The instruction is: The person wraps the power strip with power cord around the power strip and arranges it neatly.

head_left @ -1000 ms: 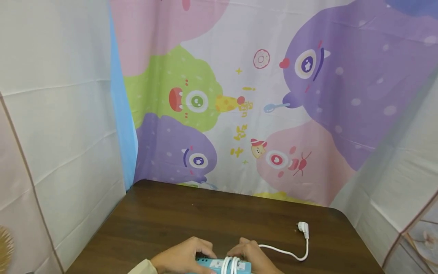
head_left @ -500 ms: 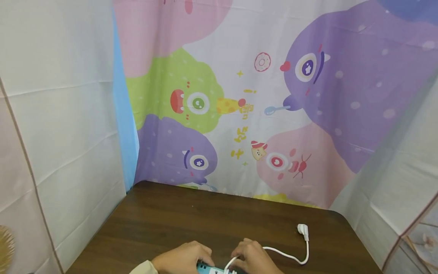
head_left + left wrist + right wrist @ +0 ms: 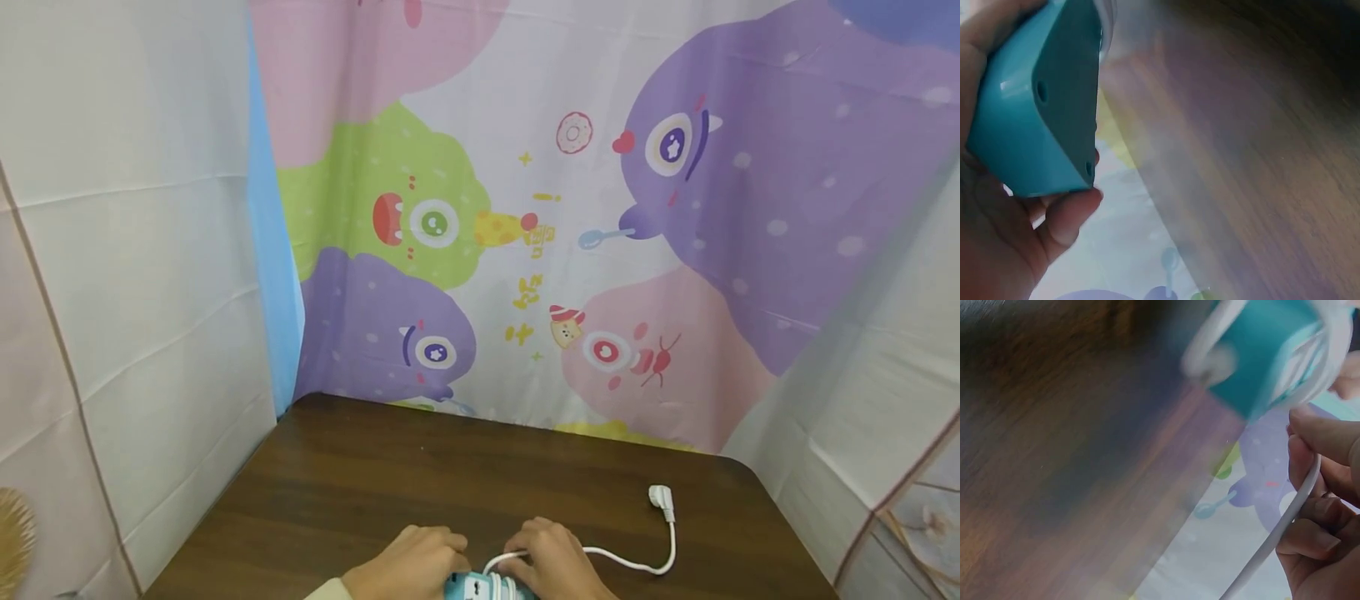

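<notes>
A teal power strip (image 3: 457,587) with white sockets is at the bottom edge of the head view, partly cut off. My left hand (image 3: 411,563) grips one end of it; the left wrist view shows fingers and thumb around the teal body (image 3: 1010,131). White cord is wound in several loops (image 3: 504,588) around the strip's other end. My right hand (image 3: 553,560) pinches the cord (image 3: 1275,531) between thumb and curled fingers, beside the wound end. Past that hand, the cord (image 3: 626,563) runs along the table to a white plug (image 3: 661,498).
The dark wooden table (image 3: 420,467) has rounded far corners. A cartoon-print curtain (image 3: 517,375) hangs behind it. Pale fabric walls stand at the left (image 3: 172,275) and right (image 3: 862,400).
My right hand has shifted from the strip's end to a pinch on the cord, and a stretch of cord now arcs off the loops. The plug has stayed in about the same place.
</notes>
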`<state>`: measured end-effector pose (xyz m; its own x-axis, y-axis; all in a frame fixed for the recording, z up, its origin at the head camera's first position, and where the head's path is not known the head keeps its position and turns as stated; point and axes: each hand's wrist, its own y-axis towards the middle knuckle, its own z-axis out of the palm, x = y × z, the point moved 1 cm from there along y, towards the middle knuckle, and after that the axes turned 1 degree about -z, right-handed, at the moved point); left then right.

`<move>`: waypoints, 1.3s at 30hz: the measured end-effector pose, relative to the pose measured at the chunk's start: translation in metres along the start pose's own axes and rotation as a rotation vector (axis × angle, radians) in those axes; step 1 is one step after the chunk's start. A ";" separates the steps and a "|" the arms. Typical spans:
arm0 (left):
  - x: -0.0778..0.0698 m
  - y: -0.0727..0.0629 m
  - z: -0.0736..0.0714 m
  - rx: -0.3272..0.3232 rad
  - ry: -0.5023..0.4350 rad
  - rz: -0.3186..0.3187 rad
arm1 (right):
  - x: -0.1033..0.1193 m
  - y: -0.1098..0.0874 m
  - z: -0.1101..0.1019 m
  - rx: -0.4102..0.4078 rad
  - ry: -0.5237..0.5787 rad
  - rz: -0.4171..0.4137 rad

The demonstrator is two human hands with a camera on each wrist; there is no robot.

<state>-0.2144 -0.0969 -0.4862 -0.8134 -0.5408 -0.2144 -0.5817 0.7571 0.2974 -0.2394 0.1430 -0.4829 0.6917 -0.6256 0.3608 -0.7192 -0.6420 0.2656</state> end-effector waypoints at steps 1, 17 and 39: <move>0.001 0.000 0.000 -0.001 0.019 -0.022 | 0.001 0.000 0.001 0.002 0.001 0.007; 0.003 0.004 0.007 -0.071 0.224 -0.392 | 0.012 0.001 -0.003 -0.084 -0.065 -0.041; 0.033 -0.005 0.010 -0.368 -0.148 -0.720 | 0.001 -0.012 0.014 -0.305 -0.119 -0.278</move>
<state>-0.2381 -0.1148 -0.5041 -0.2469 -0.7747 -0.5821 -0.9452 0.0601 0.3208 -0.2292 0.1443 -0.4987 0.8519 -0.5054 0.1369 -0.4781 -0.6442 0.5970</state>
